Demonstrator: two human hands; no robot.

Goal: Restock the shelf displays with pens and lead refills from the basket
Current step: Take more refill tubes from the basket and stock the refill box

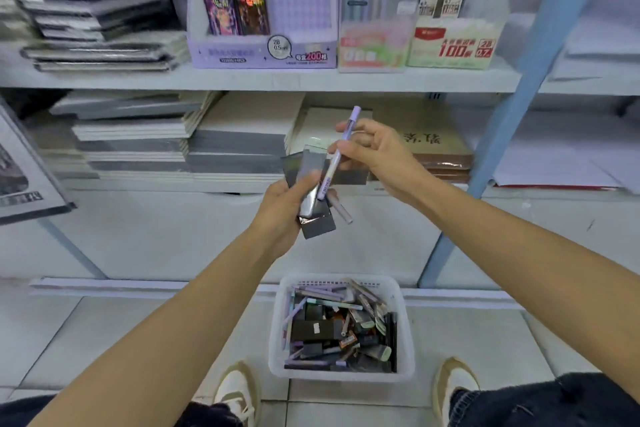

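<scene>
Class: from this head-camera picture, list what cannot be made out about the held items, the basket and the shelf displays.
Head view:
1. How many dark packs the left hand grips: its fingers and the purple pen in the right hand cover them.
2. Lower layers of the basket: buried under the top items.
3. Small print on the purple display box: blurred.

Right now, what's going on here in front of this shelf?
A person is restocking stationery. Their left hand grips a few dark refill packs, and the right hand pinches a lilac pen just above them. A white basket on the floor between their feet is full of more pens and packs. Up on the shelf, the purple display box holds two packs; nothing in the hands has reached it yet.
</scene>
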